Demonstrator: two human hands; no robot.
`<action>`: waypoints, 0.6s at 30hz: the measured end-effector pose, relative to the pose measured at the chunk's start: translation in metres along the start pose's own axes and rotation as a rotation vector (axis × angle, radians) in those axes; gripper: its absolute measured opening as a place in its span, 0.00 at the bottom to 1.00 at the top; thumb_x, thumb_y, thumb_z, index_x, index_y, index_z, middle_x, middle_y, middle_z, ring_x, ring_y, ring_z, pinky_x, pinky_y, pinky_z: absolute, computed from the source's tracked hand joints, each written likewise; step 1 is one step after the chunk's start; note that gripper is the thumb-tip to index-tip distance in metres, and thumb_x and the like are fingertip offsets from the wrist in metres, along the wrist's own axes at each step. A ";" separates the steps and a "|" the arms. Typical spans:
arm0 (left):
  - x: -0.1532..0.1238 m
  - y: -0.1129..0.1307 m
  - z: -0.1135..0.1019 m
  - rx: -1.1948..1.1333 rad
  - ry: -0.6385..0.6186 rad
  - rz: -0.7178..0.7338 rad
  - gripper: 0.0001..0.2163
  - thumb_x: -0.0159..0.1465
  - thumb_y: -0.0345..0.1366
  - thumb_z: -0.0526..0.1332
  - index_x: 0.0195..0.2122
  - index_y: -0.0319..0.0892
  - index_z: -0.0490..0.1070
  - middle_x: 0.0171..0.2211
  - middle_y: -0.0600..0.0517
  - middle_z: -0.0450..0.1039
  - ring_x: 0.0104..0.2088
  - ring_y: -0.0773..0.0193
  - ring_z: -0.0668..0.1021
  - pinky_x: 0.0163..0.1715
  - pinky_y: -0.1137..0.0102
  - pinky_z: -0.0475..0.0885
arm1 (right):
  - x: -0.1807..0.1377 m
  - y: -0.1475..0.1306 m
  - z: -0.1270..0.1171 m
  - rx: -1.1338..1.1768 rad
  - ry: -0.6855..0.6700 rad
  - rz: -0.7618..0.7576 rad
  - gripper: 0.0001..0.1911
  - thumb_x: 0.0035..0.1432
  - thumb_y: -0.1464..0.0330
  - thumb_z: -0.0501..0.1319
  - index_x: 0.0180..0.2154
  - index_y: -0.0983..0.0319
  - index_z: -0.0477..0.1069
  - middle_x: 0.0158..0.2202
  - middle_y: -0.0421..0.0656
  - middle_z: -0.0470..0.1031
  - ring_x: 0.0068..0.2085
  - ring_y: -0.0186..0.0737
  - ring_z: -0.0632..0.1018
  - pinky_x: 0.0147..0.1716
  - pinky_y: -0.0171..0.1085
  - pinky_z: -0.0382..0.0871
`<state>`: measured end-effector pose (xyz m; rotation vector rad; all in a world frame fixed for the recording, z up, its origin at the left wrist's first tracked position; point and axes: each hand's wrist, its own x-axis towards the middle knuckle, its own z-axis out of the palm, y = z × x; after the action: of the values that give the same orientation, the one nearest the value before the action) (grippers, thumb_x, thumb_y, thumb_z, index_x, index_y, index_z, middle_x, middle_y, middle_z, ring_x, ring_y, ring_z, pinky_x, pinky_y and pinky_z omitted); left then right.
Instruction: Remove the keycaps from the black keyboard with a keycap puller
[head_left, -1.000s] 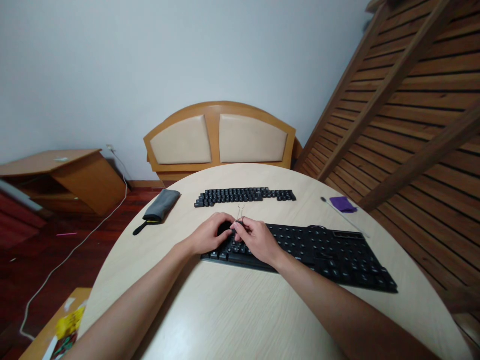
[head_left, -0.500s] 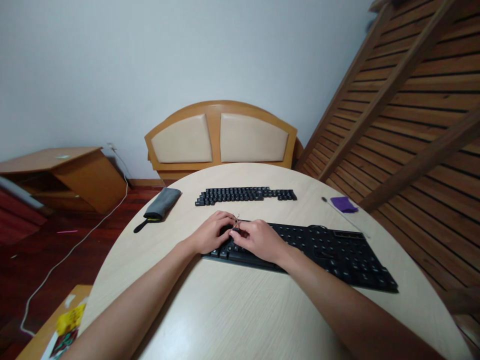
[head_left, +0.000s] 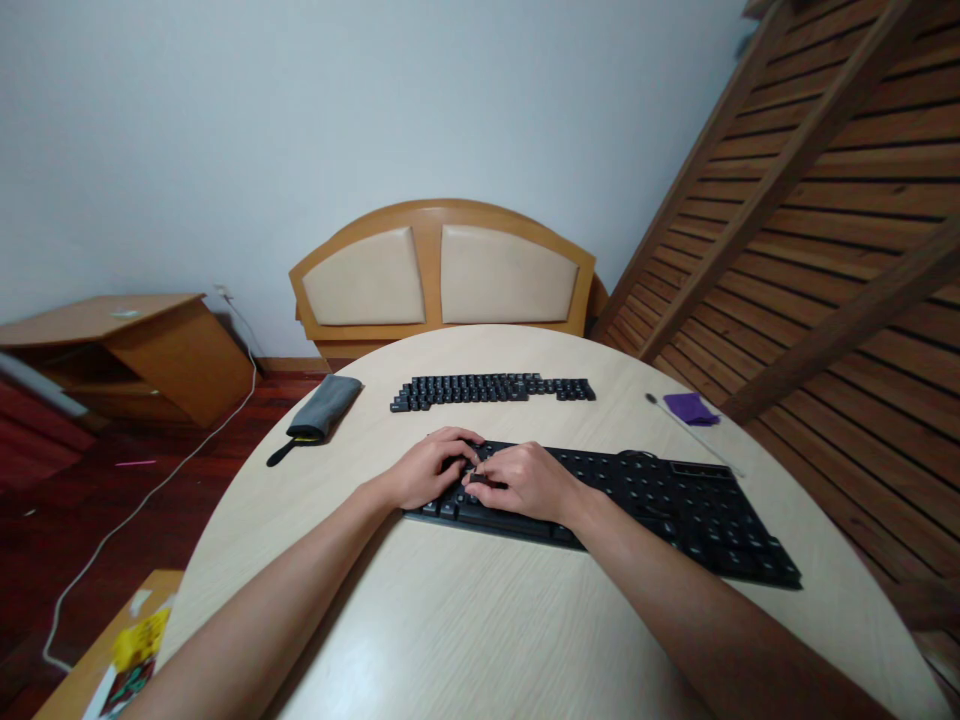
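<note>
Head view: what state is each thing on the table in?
keyboard, flat on the table, left end under both hands.
loose keycaps, laid in rows behind the keyboard, untouched.
left hand, fingers curled on the keyboard's left end; grip unclear.
right hand, fingers curled beside the left; grip unclear.
grey pouch, lying at the table's edge.
purple cloth, lying untouched.

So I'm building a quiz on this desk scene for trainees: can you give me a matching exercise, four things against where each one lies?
Things:
1 keyboard
2 loose keycaps
3 grey pouch
4 purple cloth

Places:
A near the right edge of the table
B under the left hand and right hand
C near the left edge of the table
D in rows beyond the keyboard

Pairs: 1-B, 2-D, 3-C, 4-A
</note>
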<state>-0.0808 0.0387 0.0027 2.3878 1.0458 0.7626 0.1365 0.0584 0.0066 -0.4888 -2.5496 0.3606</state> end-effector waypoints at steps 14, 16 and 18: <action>0.003 -0.001 -0.006 -0.156 -0.004 -0.003 0.07 0.65 0.30 0.56 0.36 0.42 0.74 0.52 0.44 0.74 0.53 0.54 0.75 0.57 0.54 0.67 | 0.002 0.008 0.002 0.512 0.083 0.410 0.18 0.65 0.60 0.56 0.30 0.62 0.79 0.29 0.42 0.83 0.30 0.39 0.81 0.34 0.34 0.72; 0.003 0.002 -0.006 -0.178 0.004 -0.003 0.06 0.66 0.33 0.57 0.38 0.42 0.74 0.51 0.45 0.75 0.52 0.55 0.75 0.56 0.55 0.67 | 0.003 0.009 0.002 0.541 0.173 0.447 0.18 0.65 0.60 0.56 0.32 0.62 0.79 0.29 0.42 0.83 0.32 0.40 0.82 0.37 0.36 0.73; 0.003 0.004 -0.005 -0.183 0.019 -0.018 0.05 0.66 0.37 0.59 0.39 0.43 0.73 0.49 0.45 0.76 0.52 0.55 0.75 0.55 0.56 0.67 | 0.004 0.010 0.001 0.525 0.241 0.479 0.18 0.65 0.59 0.56 0.32 0.63 0.79 0.30 0.43 0.83 0.33 0.41 0.82 0.37 0.37 0.73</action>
<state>-0.0802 0.0396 0.0100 2.2178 0.9598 0.8392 0.1351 0.0688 0.0039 -0.8676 -1.9753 1.0380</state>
